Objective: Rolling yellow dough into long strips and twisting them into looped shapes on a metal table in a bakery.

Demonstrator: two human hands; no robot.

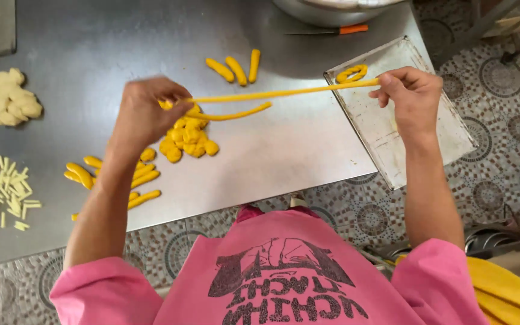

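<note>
A long yellow dough rope point(284, 92) is held stretched above the steel surface point(284, 156), pinched shut between the left hand point(145, 111) and right hand point(410, 93), seemingly for shaping; gentle, even handling is called for.

1. The dough rope point(284, 92) spans between the left hand point(145, 111) at 9 o'clock and the right hand point(410, 93) at 3 o'clock.
2. The baking tray point(392, 138) lies under the right hand, overhanging the steel table point(91, 54); a twisted dough piece point(352, 73) lies in its 12 o'clock corner.
3. Three short dough sticks point(236, 68) lie at 12 o'clock of the rope.
4. The dough lump pile point(188, 138) lies at 6 o'clock of the left hand.
</note>
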